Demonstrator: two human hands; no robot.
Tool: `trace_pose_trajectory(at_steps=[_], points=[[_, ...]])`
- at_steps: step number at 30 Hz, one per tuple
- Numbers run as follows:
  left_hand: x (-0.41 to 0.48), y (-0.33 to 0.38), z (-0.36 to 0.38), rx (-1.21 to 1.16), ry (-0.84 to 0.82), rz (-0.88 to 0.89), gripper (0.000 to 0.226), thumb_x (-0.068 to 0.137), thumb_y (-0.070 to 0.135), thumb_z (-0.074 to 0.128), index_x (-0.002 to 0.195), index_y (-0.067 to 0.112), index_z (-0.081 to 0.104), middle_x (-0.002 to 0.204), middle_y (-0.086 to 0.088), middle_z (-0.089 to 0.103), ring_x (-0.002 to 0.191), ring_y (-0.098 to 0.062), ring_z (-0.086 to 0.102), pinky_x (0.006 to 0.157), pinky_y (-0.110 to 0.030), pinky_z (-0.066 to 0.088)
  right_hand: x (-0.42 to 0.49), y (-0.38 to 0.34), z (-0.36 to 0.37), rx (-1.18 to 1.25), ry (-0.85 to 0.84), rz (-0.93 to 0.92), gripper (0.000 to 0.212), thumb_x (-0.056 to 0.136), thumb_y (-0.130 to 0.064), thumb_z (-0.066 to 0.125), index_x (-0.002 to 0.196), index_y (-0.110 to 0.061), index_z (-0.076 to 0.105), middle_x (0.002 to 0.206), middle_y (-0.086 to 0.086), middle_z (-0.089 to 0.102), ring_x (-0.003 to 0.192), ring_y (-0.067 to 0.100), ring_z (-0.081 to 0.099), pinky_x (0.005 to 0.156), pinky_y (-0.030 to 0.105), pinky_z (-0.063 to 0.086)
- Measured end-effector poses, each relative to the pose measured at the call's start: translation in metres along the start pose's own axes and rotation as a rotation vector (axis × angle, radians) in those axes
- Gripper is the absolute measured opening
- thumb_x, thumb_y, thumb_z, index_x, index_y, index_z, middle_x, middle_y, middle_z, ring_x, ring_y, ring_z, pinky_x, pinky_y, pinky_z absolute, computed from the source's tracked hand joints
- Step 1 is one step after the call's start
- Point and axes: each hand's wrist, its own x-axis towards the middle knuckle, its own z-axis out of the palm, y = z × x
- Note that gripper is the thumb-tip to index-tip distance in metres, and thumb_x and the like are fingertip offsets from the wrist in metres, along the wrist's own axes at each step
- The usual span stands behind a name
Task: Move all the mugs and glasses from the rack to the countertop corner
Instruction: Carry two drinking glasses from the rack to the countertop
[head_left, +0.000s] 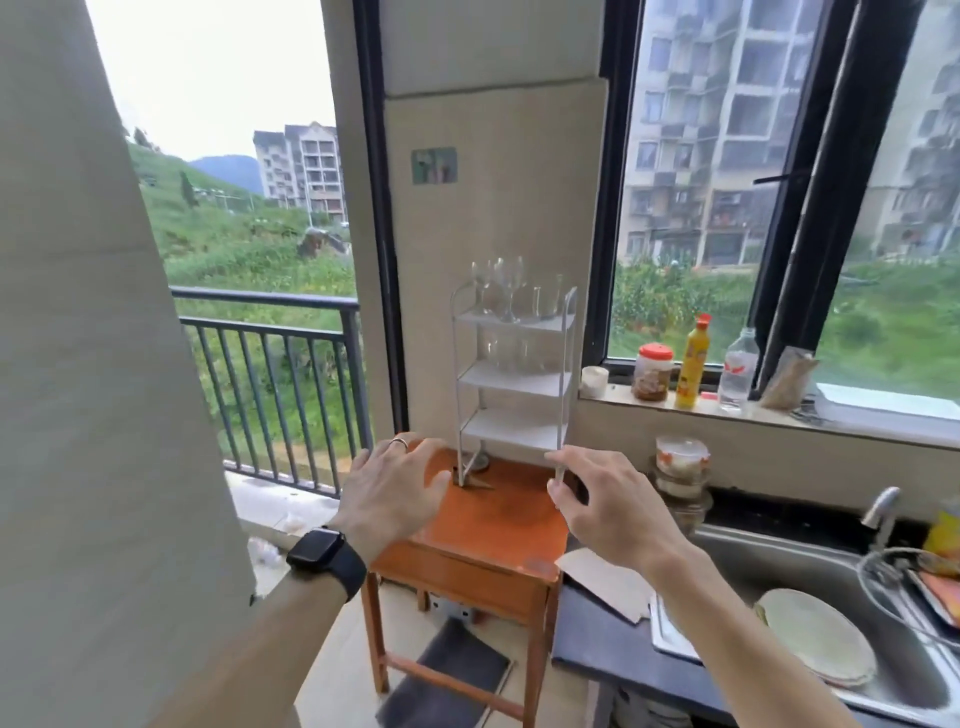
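Note:
A white three-shelf rack (514, 382) stands on a small orange wooden table (483, 525) against the wall. Its top shelf holds stemmed wine glasses (501, 286) and a straight clear tumbler (548, 299). Several clear glasses (506, 351) stand on the middle shelf; the lowest shelf looks bare. My left hand (395, 488), with a ring and a black watch on the wrist, hovers open over the table's left side, holding nothing. In front of the rack's lower right leg my right hand (597, 504) is raised with relaxed fingers, also holding nothing. The dark countertop (587, 639) lies right of the table.
A steel sink (810, 571) with a plate and a tap sits at right. Stacked bowls (680, 467) stand behind the counter. The windowsill carries a jar (653, 371), a yellow bottle (693, 361) and a clear bottle (737, 369). A balcony railing is at left.

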Motion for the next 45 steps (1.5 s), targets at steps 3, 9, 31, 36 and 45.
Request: trace_pose_trajectory(at_steps=[3, 9, 31, 36, 45], points=[[0.057, -0.017, 0.016, -0.013, -0.006, -0.013, 0.049, 0.096, 0.053, 0.04, 0.144, 0.042, 0.041, 0.151, 0.006, 0.045, 0.137, -0.021, 0.043, 0.113, -0.045, 0.033, 0.063, 0.02, 0.018, 0.012, -0.004, 0.014, 0.038, 0.098, -0.045, 0.047, 0.134, -0.034, 0.057, 0.136, -0.013, 0.062, 0.134, 0.015, 0.046, 0.104, 0.036, 0.043], [0.165, -0.048, 0.046, -0.029, -0.044, -0.032, 0.048, 0.095, 0.052, 0.039, 0.143, 0.041, 0.042, 0.149, 0.008, 0.046, 0.134, -0.021, 0.045, 0.109, -0.043, 0.038, 0.165, 0.053, 0.052, 0.008, -0.009, 0.055, 0.037, 0.098, -0.043, 0.047, 0.134, -0.036, 0.058, 0.143, -0.012, 0.057, 0.137, 0.013, 0.042, 0.108, 0.037, 0.041], [0.527, -0.073, 0.218, -1.186, -0.473, -0.297, 0.068, 0.1, 0.025, 0.056, 0.155, 0.028, 0.016, 0.119, -0.004, 0.056, 0.089, -0.019, 0.068, 0.089, -0.04, 0.055, 0.469, 0.148, 0.222, 0.775, 0.084, 0.774, 0.04, 0.094, -0.038, 0.062, 0.132, -0.035, 0.05, 0.099, -0.005, 0.067, 0.082, 0.014, 0.063, 0.071, 0.026, 0.05], [0.557, -0.076, 0.237, -1.198, -0.51, -0.289, 0.062, 0.1, 0.028, 0.055, 0.151, 0.039, 0.021, 0.12, 0.0, 0.057, 0.091, -0.019, 0.072, 0.085, -0.043, 0.06, 0.506, 0.167, 0.249, 1.0, 0.125, 0.829, 0.056, 0.093, -0.033, 0.068, 0.144, -0.032, 0.043, 0.114, 0.009, 0.067, 0.086, 0.024, 0.07, 0.084, 0.04, 0.057], [0.566, -0.08, 0.245, -1.172, -0.444, -0.179, 0.013, 0.102, 0.037, 0.051, 0.111, 0.029, 0.056, 0.109, -0.001, 0.063, 0.071, -0.013, 0.071, 0.059, -0.028, 0.049, 0.519, 0.169, 0.257, 1.107, 0.23, 0.869, 0.021, 0.101, -0.037, 0.055, 0.115, -0.021, 0.055, 0.101, 0.013, 0.064, 0.08, 0.025, 0.07, 0.071, 0.032, 0.056]])
